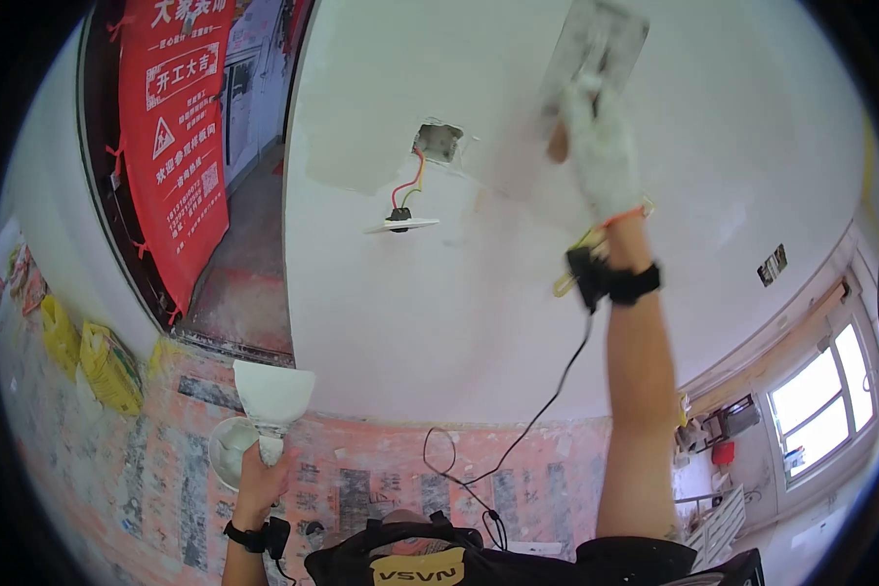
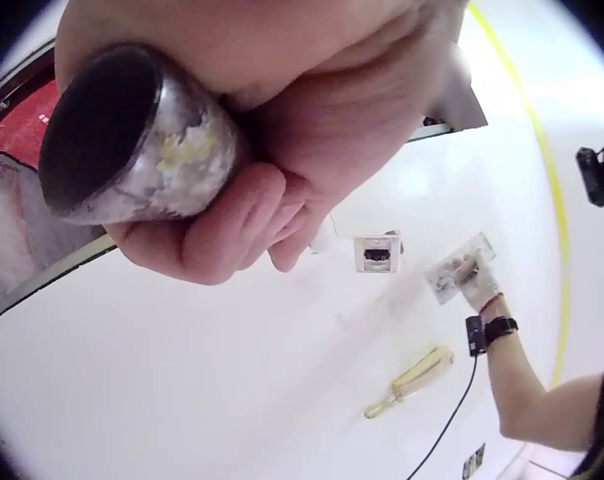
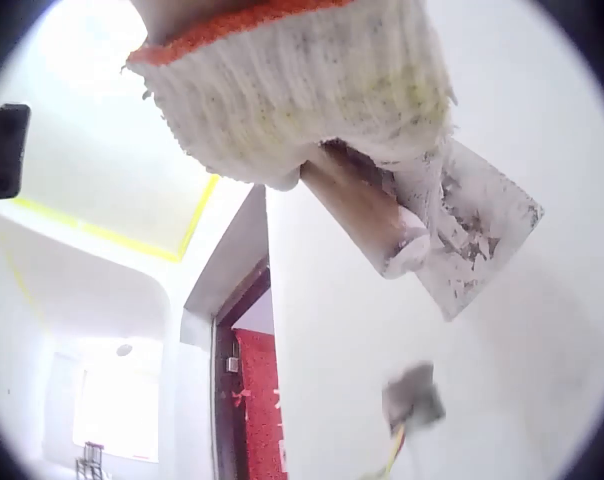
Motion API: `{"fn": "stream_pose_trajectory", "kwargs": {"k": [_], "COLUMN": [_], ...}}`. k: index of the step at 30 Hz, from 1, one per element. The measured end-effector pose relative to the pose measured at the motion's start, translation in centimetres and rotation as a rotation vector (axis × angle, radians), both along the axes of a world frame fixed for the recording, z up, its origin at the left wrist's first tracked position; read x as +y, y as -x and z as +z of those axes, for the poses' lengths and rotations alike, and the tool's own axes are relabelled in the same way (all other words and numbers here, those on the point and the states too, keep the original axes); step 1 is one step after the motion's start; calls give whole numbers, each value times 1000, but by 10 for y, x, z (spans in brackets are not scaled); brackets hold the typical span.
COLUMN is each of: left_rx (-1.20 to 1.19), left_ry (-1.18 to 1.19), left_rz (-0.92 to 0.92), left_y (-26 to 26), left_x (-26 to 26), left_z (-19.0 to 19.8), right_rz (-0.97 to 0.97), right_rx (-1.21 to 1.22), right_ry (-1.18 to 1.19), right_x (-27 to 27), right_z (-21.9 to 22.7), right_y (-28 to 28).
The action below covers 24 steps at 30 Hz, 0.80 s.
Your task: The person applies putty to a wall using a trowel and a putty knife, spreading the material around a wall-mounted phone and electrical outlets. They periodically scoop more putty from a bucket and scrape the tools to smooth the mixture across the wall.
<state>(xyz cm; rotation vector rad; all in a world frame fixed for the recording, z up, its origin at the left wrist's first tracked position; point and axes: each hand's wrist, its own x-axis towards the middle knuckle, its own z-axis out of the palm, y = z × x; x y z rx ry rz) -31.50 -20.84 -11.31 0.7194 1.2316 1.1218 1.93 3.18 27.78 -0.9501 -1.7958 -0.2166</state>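
My right hand (image 1: 606, 161), in a white knit glove with an orange cuff, grips the wooden handle (image 3: 357, 210) of a plastering trowel (image 1: 623, 44). The trowel's smeared metal blade lies at the white wall (image 1: 518, 322), high on the right. Low on the left, my bare left hand (image 1: 262, 483) holds a putty knife by its handle, its wide blade (image 1: 273, 391) pointing up and coated white. In the left wrist view, the fingers curl round the hollow, putty-stained metal handle end (image 2: 192, 160). A whitish round container (image 1: 229, 454) shows beside that hand, partly hidden by the knife.
An open socket box (image 1: 439, 143) in the wall has coloured wires hanging out to a loose faceplate (image 1: 400, 226). A black cable (image 1: 557, 391) trails from the right wrist. Left are a doorway with a red banner (image 1: 181, 127) and yellow bags (image 1: 109, 366) on the covered floor.
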Motion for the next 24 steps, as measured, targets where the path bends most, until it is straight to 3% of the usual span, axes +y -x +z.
{"fn": "stream_pose_trajectory", "kwargs": {"k": [3,5,7,12,14,18,20,24], "left_rx": [97,147,148,91,139,109,92,137], "left_ry": [-60,-32,-37,42,44,59,49,34], "left_rz": [25,-14,-15,-16,-20,-31,-44,-66], "left_y": [5,8,6,2,-1,-7,-14,-34], "left_x": [-5,-9,-16,-22,-17,-15,-10,-1], "left_z": [-14,-14,-10,5,2,13,21,31], "right_rz": [-27,18,3,-152,-103,-151,-361,-475], "right_rx": [118,274,287,238,270,421,400,496], "right_ry": [16,389,320,206,355,344,309,204], "right_x": [18,16,28,59,56,59,58,38], "right_z": [-94,-122,-140,-163,-157,-165,-170,-192], "right_y": [3,18,36,46,39,-17,-57,-111]}}
